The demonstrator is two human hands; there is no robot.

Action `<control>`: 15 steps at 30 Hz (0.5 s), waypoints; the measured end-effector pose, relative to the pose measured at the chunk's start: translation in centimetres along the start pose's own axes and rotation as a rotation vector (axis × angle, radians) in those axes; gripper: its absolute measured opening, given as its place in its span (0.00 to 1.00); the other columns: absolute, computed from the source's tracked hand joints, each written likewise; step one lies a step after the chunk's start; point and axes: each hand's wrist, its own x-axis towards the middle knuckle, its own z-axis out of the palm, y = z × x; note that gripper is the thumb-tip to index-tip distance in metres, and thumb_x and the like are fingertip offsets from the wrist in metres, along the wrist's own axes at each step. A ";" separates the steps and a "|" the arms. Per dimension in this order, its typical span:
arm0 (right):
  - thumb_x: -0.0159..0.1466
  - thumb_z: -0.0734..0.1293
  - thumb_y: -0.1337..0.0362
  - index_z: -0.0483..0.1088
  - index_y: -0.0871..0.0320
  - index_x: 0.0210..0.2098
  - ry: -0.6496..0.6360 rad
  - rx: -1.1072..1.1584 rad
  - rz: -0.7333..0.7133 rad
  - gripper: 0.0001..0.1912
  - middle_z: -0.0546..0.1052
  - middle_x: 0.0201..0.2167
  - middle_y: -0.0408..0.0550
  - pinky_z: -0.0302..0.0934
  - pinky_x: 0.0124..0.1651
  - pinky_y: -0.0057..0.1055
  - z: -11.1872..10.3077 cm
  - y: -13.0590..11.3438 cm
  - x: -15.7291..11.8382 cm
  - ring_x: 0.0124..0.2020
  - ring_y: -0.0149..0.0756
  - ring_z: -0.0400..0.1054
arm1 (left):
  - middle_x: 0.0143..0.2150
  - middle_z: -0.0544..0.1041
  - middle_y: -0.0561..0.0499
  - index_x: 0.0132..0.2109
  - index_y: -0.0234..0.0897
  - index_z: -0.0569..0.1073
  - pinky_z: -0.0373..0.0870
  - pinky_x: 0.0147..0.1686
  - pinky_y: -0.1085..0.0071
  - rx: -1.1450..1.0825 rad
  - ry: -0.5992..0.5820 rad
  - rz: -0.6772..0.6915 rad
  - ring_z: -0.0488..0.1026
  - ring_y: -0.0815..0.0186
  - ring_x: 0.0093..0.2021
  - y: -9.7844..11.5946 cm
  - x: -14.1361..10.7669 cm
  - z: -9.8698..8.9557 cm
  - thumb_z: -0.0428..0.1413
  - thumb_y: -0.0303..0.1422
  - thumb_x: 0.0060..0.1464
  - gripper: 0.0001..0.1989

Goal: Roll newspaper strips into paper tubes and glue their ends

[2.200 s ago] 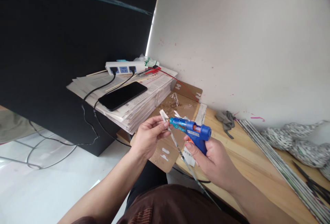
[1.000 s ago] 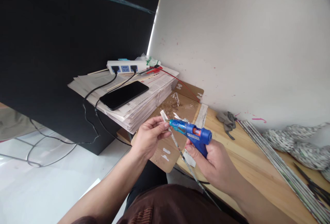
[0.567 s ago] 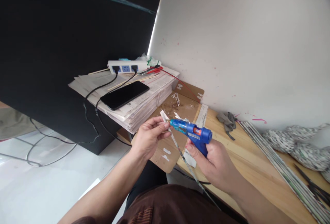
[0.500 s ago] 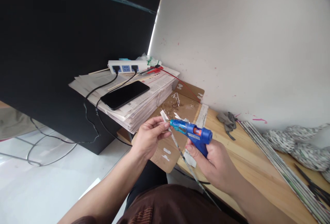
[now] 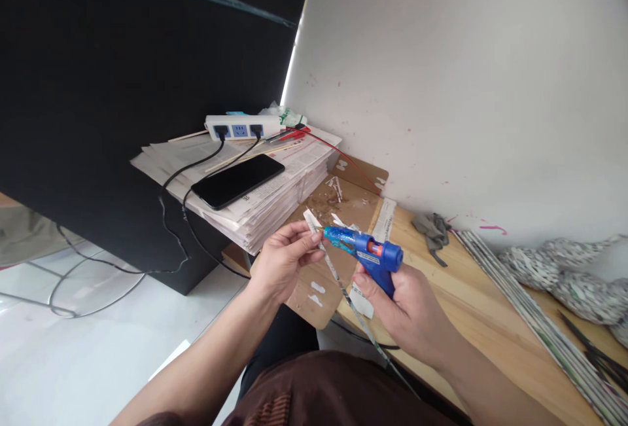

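Note:
A blue glue gun (image 5: 363, 246) is gripped in my right hand (image 5: 409, 311), its nozzle pointing left. Between the thumb and fingers of my left hand (image 5: 289, 259) is a thin newspaper strip (image 5: 331, 267), rolled narrow along its length. Its flat white end sticks up past my fingertips, and the tail runs down to the right, toward my lap. The nozzle tip is at the strip, close beside my left thumb; whether it touches the paper I cannot tell.
A newspaper stack (image 5: 275, 210) at left bears a black phone (image 5: 239, 180) and a power strip (image 5: 243, 127). Paper scraps lie on a brown board (image 5: 304, 292). Rolled newspaper sticks (image 5: 534, 321), a grey cloth (image 5: 432, 233), woven paper pieces (image 5: 581, 282) and scissors (image 5: 596, 351) are on the wooden table (image 5: 456, 295).
Almost nothing differs. The white end of the strip and the glue gun have shifted very slightly left; both hands keep their hold.

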 end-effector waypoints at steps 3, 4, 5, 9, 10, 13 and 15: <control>0.67 0.60 0.57 0.66 0.58 0.32 0.015 -0.012 0.006 0.12 0.67 0.21 0.40 0.55 0.28 0.27 -0.1 -0.1 -0.1 0.23 0.29 0.60 | 0.33 0.79 0.50 0.37 0.33 0.77 0.76 0.31 0.78 0.008 -0.005 0.004 0.76 0.71 0.30 0.0 0.0 0.0 0.67 0.28 0.41 0.13; 0.67 0.60 0.57 0.66 0.58 0.32 0.025 -0.017 0.010 0.11 0.67 0.21 0.40 0.55 0.28 0.27 -0.1 -0.1 -0.1 0.23 0.30 0.61 | 0.33 0.79 0.50 0.37 0.33 0.77 0.76 0.31 0.78 0.011 -0.007 0.006 0.76 0.71 0.30 0.0 0.0 -0.1 0.67 0.29 0.42 0.13; 0.66 0.60 0.57 0.66 0.58 0.33 0.036 -0.022 0.014 0.11 0.68 0.21 0.41 0.55 0.28 0.28 -0.1 -0.1 -0.2 0.23 0.30 0.61 | 0.33 0.79 0.49 0.38 0.33 0.77 0.76 0.31 0.78 0.014 -0.007 0.009 0.76 0.71 0.31 0.1 0.0 -0.1 0.67 0.29 0.42 0.13; 0.65 0.63 0.55 0.68 0.58 0.38 0.098 0.042 0.062 0.12 0.73 0.26 0.44 0.58 0.31 0.29 0.2 0.5 0.0 0.26 0.32 0.66 | 0.34 0.79 0.49 0.38 0.32 0.77 0.76 0.30 0.78 0.021 0.004 0.020 0.77 0.69 0.33 0.3 -0.2 -0.1 0.67 0.28 0.42 0.13; 0.64 0.63 0.54 0.68 0.58 0.40 0.108 0.117 0.100 0.13 0.73 0.26 0.44 0.59 0.30 0.29 0.4 0.8 0.3 0.25 0.32 0.66 | 0.33 0.78 0.49 0.38 0.32 0.77 0.76 0.30 0.78 0.022 0.005 0.020 0.77 0.68 0.33 0.4 -0.3 -0.1 0.67 0.28 0.41 0.13; 0.63 0.63 0.50 0.65 0.57 0.43 0.132 0.520 0.266 0.18 0.68 0.20 0.39 0.56 0.21 0.25 1.1 2.4 2.3 0.18 0.29 0.62 | 0.33 0.78 0.49 0.37 0.32 0.76 0.76 0.30 0.78 0.023 -0.006 0.018 0.78 0.67 0.33 0.7 -0.6 0.0 0.67 0.28 0.41 0.13; 0.63 0.62 0.48 0.62 0.56 0.39 0.170 0.776 0.380 0.17 0.67 0.19 0.38 0.49 0.16 0.23 1.7 3.8 4.4 0.16 0.28 0.63 | 0.33 0.78 0.49 0.37 0.32 0.76 0.76 0.30 0.78 0.024 -0.011 0.015 0.78 0.67 0.34 0.9 -0.8 0.1 0.67 0.27 0.41 0.13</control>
